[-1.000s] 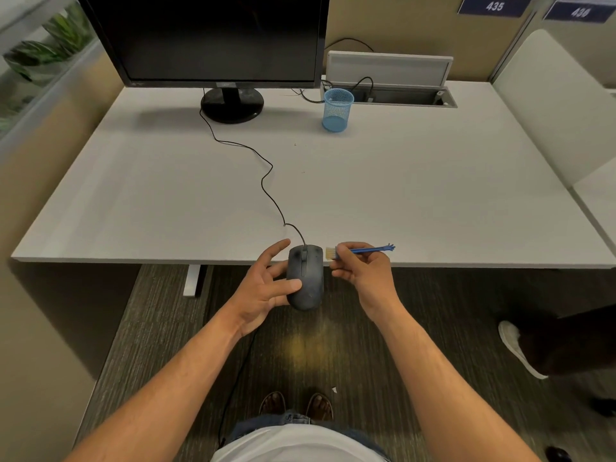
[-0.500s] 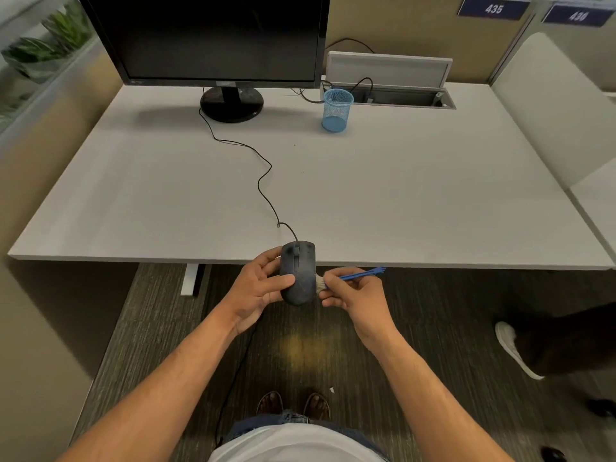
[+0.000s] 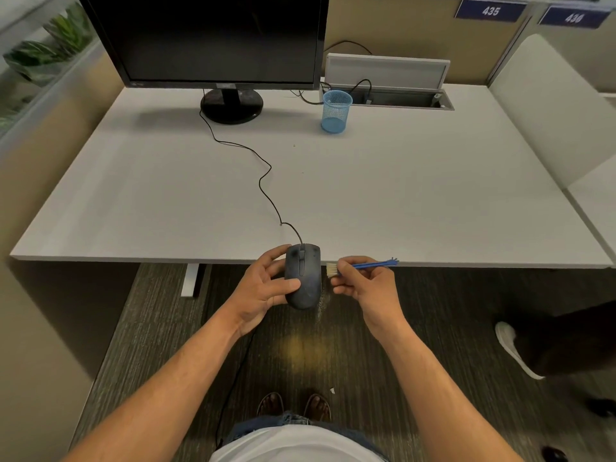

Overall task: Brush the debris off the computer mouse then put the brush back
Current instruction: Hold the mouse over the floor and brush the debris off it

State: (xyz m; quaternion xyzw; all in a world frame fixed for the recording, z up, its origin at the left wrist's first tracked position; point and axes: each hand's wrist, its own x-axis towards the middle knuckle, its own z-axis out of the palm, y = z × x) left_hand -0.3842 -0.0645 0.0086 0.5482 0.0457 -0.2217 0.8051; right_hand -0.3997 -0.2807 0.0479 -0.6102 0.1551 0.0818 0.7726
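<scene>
One mouse [image 3: 302, 276], dark grey, dusty, held in the air just off the near edge of the desk [image 3: 366, 195]. Long axis runs away from the person, cable end pointing toward the monitor [image 3: 213, 38], rounded tail toward the person. Left hand [image 3: 266, 288] grips it from its left side, thumb laid across the top, fingers curled round the far left edge. One black cable [image 3: 263, 181] leaves the mouse's front and snakes over the desk to the monitor base.

One brush [image 3: 360, 265], just right of the mouse, bristles close to its right flank; touching or not, can't tell. Long axis roughly level, pale bristles pointing left at the mouse, blue handle sticking out right with a forked tip. Right hand [image 3: 363, 285] pinches the handle right behind the bristles, fingers curled.

One blue mesh cup [image 3: 336, 111], upright, far side of the desk, well beyond both hands. One open cable hatch [image 3: 386, 85] right of the cup. Two number plates on the partition.
</scene>
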